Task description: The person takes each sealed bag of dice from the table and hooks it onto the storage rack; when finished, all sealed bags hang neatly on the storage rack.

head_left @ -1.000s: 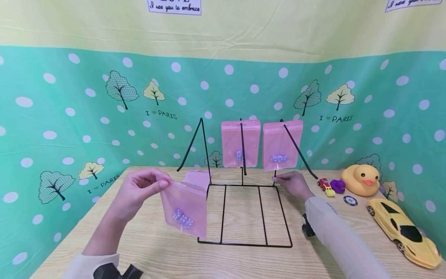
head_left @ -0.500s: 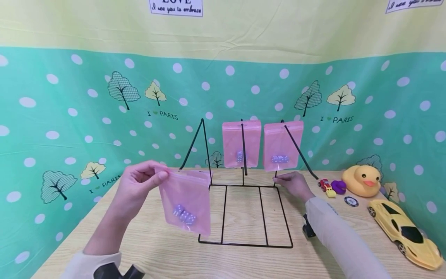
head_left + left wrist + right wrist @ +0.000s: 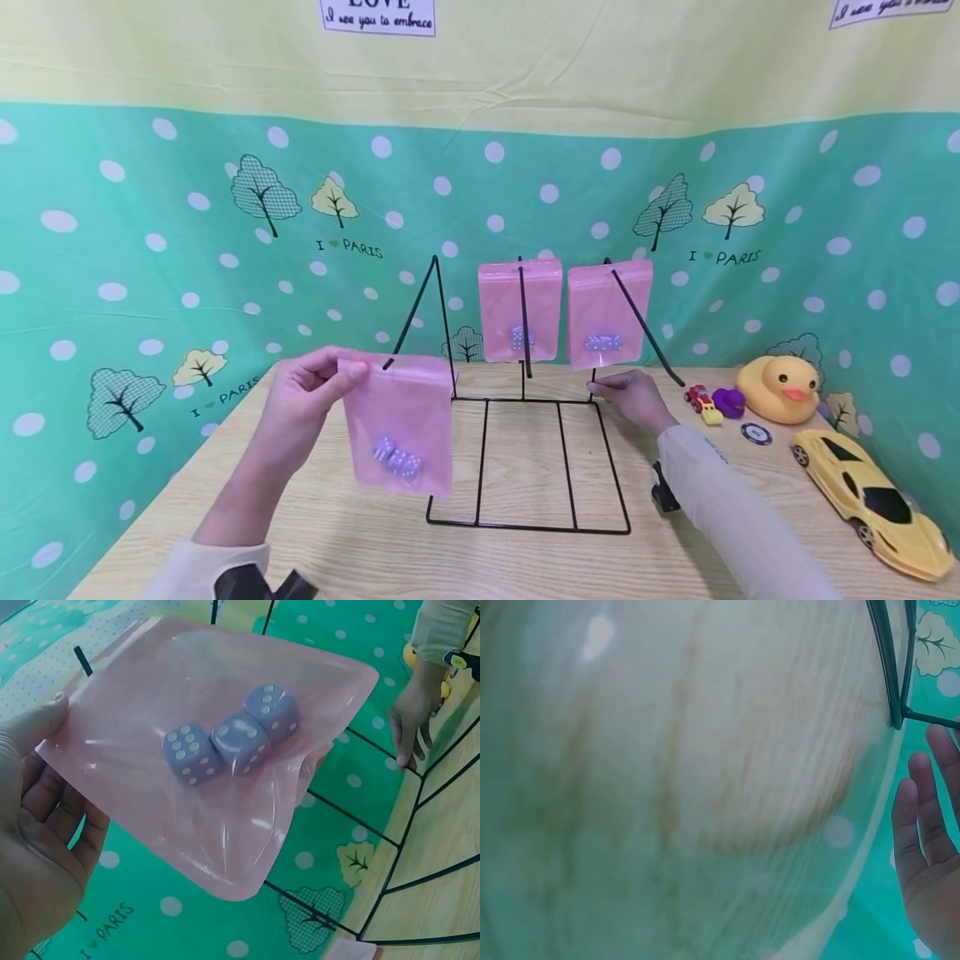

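Observation:
My left hand (image 3: pixel 307 400) pinches the top left corner of a pink zip bag (image 3: pixel 397 417) holding several purple dice (image 3: pixel 232 739) with white dots. The tip of the rack's left arm shows in front of the bag's top edge and appears to pass through it in the left wrist view. On the wooden table stands the black wire rack (image 3: pixel 525 527). My right hand (image 3: pixel 636 398) grips its right upright low down, near the base. Two more pink bags with dice, a middle bag (image 3: pixel 502 304) and a right bag (image 3: pixel 609 308), hang on the other arms.
Right of the rack lie a yellow toy car (image 3: pixel 870 500), a large yellow duck (image 3: pixel 776 387), a small purple duck (image 3: pixel 728 402), a red toy vehicle (image 3: pixel 702 403) and a round chip (image 3: pixel 756 433). A patterned cloth (image 3: pixel 480 192) stands behind the table.
The held bag has swung from tilted to nearly square and its top edge has risen to the left arm's tip, which now shows in front of it. My right hand stays put.

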Motion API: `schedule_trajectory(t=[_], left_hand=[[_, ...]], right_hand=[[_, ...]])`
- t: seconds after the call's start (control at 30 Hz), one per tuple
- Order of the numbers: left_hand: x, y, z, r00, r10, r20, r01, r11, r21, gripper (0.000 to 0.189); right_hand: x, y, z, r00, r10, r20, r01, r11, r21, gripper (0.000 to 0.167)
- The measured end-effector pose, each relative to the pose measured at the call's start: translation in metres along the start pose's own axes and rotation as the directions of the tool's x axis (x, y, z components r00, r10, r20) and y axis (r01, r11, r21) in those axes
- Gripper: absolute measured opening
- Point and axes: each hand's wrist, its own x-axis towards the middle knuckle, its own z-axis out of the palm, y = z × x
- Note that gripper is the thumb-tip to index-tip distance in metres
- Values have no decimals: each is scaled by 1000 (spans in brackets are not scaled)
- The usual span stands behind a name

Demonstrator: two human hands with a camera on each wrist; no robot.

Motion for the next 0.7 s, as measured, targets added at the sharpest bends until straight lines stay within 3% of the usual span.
schedule_trajectory(t=[0.27,0.53,0.7], left_hand=[[7,-2,6,986,-110,-121,123,987,101,15],[17,-7,11,965,-130,-228,149,987,66,8],[23,-10,13,956,-156,-249,182,980,83,4]], right_hand=[[1,1,0,1000,-15,-7,15,1000,-6,36],[1,4,1,999,-34,-6,34,999,8,32],[2,5,1,999,-37,-11,36,999,-4,33]])
